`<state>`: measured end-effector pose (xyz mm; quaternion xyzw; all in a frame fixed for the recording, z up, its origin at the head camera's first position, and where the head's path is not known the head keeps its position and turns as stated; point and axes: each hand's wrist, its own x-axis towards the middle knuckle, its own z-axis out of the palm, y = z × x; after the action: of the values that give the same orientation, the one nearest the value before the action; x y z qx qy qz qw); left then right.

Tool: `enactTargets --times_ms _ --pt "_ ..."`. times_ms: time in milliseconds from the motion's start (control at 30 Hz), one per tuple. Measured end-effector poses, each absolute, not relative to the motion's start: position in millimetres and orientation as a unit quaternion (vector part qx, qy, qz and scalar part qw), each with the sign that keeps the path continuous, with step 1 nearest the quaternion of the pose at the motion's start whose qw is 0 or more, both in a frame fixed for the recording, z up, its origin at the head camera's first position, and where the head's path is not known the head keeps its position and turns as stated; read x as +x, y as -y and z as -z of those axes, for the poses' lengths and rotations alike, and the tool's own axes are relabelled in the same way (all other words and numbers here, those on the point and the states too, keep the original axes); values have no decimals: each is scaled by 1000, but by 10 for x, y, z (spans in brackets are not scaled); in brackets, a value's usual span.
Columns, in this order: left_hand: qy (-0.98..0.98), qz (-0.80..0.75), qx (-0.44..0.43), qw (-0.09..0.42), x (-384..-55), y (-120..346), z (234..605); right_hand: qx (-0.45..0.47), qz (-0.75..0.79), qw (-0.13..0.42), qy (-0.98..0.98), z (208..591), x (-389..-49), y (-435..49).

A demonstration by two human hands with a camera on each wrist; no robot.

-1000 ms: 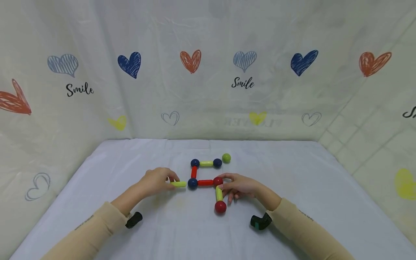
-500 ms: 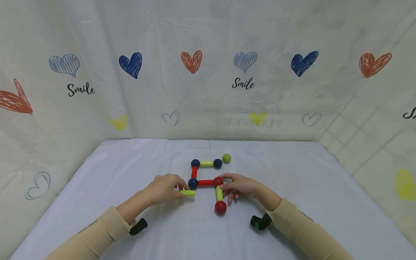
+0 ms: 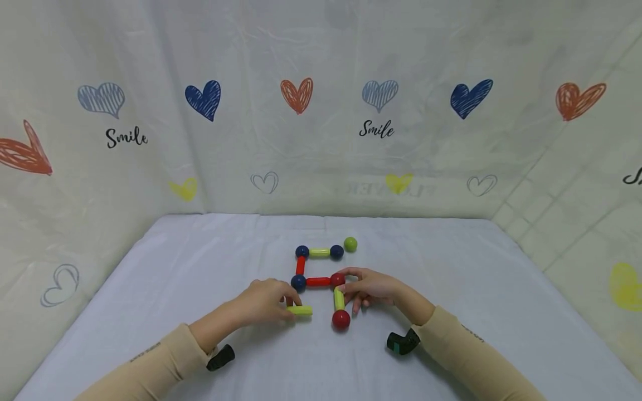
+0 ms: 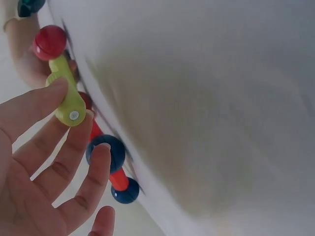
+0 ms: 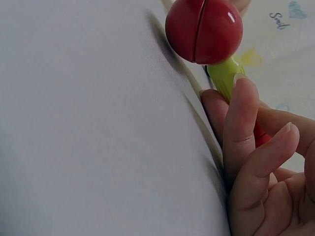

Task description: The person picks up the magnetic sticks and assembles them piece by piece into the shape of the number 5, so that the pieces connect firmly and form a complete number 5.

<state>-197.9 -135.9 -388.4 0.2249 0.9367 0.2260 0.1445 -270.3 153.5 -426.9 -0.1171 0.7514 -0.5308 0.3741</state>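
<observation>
My left hand [image 3: 268,301] pinches a yellow-green magnetic rod [image 3: 302,310] between thumb and fingers; its silver end shows in the left wrist view. The rod lies crosswise, left of the chain's front red ball [image 3: 341,319]. My right hand [image 3: 371,287] pinches the chain's corner red ball [image 3: 337,279] with index finger and thumb, beside a yellow-green rod [image 3: 339,299] leading to the front ball. From the corner ball, a red rod [image 3: 318,282] runs left to a dark blue ball [image 3: 298,283]. Another red rod [image 3: 300,265] goes back to a second blue ball [image 3: 302,252].
At the back, a yellow-green rod [image 3: 319,253] links two blue balls, with a loose green ball [image 3: 350,244] beside the right one. A white cloth [image 3: 431,245] covers the table. Behind it hangs a curtain [image 3: 321,145] printed with hearts. Dark wrist devices [image 3: 403,342] sit below both sleeves.
My left hand has carried the yellow-green rod rightward and toward the front, away from the left blue ball. My right hand stays on the corner red ball, and the chain keeps its shape.
</observation>
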Motion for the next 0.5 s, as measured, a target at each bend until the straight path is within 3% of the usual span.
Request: enactTargets --times_ms 500 --pt "-926 -219 261 163 -1938 1151 3944 -119 537 374 -747 4263 -2687 -1530"
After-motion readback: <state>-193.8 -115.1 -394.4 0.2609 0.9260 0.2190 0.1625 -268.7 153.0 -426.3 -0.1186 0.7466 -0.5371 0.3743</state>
